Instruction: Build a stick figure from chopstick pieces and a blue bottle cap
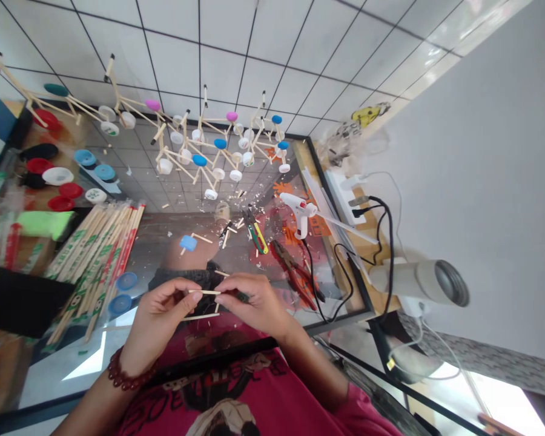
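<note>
My left hand (163,312) and my right hand (253,303) meet over the near part of the glass table, each pinching one end of a short thin wooden stick (204,292). Close below it, a longer wooden stick (200,317) shows partly between my hands, and another stick end (221,274) sticks out above my right fingers; whether these are joined I cannot tell. Beyond my hands lies a small piece with a light-blue block (188,243) and thin sticks attached to it.
Several stick figures with white bottle-cap wheels (235,175) stand at the back. Sleeved chopsticks (95,260) and bottle caps (58,176) lie left. To the right are green-handled pliers (257,236), red-handled pliers (297,272), a white glue gun (298,211) with its cord, and a power strip (340,197).
</note>
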Available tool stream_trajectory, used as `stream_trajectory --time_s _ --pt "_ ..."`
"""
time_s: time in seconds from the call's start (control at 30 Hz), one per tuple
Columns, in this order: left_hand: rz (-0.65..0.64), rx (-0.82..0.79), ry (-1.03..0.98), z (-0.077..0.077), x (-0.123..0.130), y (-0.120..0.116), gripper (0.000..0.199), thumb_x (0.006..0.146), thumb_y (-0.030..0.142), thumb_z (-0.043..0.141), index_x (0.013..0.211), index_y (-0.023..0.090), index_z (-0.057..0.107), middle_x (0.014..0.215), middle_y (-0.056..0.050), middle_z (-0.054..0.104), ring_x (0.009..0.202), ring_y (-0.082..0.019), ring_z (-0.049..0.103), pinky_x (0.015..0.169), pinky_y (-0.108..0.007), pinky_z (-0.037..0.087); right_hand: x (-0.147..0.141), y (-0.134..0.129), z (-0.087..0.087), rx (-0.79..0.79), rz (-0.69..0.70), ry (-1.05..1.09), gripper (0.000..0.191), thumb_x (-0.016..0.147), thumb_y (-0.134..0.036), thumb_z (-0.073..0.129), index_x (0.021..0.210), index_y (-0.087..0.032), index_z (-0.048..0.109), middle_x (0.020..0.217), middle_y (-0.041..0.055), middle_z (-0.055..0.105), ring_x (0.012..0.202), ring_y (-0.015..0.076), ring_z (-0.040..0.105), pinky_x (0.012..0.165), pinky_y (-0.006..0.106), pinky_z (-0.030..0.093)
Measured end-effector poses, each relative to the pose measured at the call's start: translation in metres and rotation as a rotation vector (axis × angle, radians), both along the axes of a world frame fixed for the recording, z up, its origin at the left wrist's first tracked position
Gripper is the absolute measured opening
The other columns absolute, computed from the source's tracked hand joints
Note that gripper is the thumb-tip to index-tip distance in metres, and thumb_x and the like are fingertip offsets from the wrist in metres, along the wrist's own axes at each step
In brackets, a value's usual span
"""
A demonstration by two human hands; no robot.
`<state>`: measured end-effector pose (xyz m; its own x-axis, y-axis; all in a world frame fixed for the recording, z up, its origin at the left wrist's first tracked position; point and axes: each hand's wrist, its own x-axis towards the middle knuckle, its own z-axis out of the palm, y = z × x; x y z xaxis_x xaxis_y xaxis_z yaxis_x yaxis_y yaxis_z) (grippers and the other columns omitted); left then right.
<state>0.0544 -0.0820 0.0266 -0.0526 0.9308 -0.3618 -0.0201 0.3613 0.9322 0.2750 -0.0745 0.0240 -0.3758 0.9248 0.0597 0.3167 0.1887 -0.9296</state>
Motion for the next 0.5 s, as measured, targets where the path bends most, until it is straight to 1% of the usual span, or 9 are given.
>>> stream_trajectory --time_s 0.07,0.13,0.2,0.23,0.27,0.33,0.4,0.47,0.5 --pt "0.042 0.009 -0.068 0.002 0.006 -0.001 0.030 0.064 0.041 0.101 0.070 0.021 0.080 0.078 -0.006 0.079 0.072 -0.021 0.071 0.065 -0.030 0.060 -0.006 -0.004 0.002 0.050 0.018 -0.030 0.018 0.109 -0.033 0.069 0.099 -0.025 0.081 0.090 0.0030 0.084 0.079 0.0176 0.079 0.077 0.029 0.063" --pt "0.078 -0.025 -0.211 0.005 0.014 -0.001 0.032 0.062 0.040 0.104 0.068 0.021 0.078 0.086 -0.007 0.082 0.084 -0.023 0.077 0.074 -0.031 0.064 -0.008 -0.007 0.004 0.102 0.070 -0.092 0.017 0.109 -0.032 0.069 0.100 -0.025 0.081 0.092 0.0031 0.084 0.081 0.0175 0.079 0.079 0.029 0.063" --pt "0.106 -0.126 -0.385 0.009 0.020 0.001 0.039 0.061 0.044 0.107 0.069 0.021 0.077 0.087 -0.006 0.084 0.083 -0.021 0.079 0.077 -0.031 0.067 -0.001 -0.005 0.005 0.180 0.076 -0.185 0.014 0.110 -0.032 0.070 0.103 -0.027 0.081 0.097 0.0037 0.085 0.086 0.0184 0.079 0.082 0.029 0.064" --pt "0.120 -0.185 -0.457 0.011 0.023 0.002 0.042 0.060 0.046 0.108 0.071 0.021 0.076 0.083 -0.005 0.083 0.079 -0.020 0.079 0.076 -0.031 0.068 0.008 -0.004 0.005 0.229 0.031 -0.241 0.014 0.110 -0.032 0.070 0.103 -0.027 0.081 0.098 0.0042 0.085 0.089 0.0192 0.079 0.084 0.030 0.063" --pt "0.136 -0.242 -0.510 0.012 0.025 0.003 0.044 0.059 0.046 0.109 0.073 0.021 0.075 0.080 -0.003 0.082 0.075 -0.019 0.079 0.073 -0.030 0.069 0.021 -0.003 0.005 0.285 -0.054 -0.305 0.016 0.110 -0.031 0.069 0.101 -0.026 0.080 0.099 0.0052 0.084 0.092 0.0203 0.080 0.085 0.032 0.063" --pt "0.177 -0.339 -0.563 0.014 0.027 0.007 0.046 0.057 0.041 0.111 0.076 0.021 0.074 0.072 -0.001 0.080 0.068 -0.019 0.079 0.063 -0.027 0.068 0.056 -0.002 0.005 0.357 -0.281 -0.445 0.018 0.110 -0.030 0.068 0.095 -0.024 0.078 0.095 0.0062 0.081 0.091 0.0223 0.078 0.084 0.033 0.062" --pt "0.222 -0.421 -0.572 0.014 0.027 0.010 0.040 0.061 0.029 0.109 0.078 0.021 0.073 0.070 0.000 0.079 0.062 -0.018 0.079 0.054 -0.022 0.064 0.096 -0.007 0.002 0.354 -0.450 -0.630 0.019 0.107 -0.034 0.069 0.093 -0.024 0.076 0.095 0.0075 0.079 0.089 0.0240 0.077 0.080 0.035 0.060" --pt "0.266 -0.479 -0.569 0.013 0.028 0.012 0.029 0.069 0.018 0.101 0.081 0.020 0.074 0.070 0.000 0.079 0.060 -0.017 0.078 0.052 -0.020 0.063 0.128 -0.018 -0.001 0.300 -0.494 -0.804 0.022 0.102 -0.043 0.075 0.092 -0.023 0.074 0.100 0.0096 0.078 0.091 0.0277 0.076 0.079 0.038 0.059" --pt "0.281 -0.497 -0.568 0.013 0.028 0.012 0.025 0.073 0.013 0.097 0.083 0.019 0.075 0.071 -0.001 0.080 0.061 -0.017 0.079 0.053 -0.020 0.064 0.139 -0.024 -0.003 0.262 -0.480 -0.867 0.024 0.100 -0.046 0.077 0.092 -0.024 0.073 0.101 0.0097 0.077 0.090 0.0284 0.076 0.078 0.039 0.059"
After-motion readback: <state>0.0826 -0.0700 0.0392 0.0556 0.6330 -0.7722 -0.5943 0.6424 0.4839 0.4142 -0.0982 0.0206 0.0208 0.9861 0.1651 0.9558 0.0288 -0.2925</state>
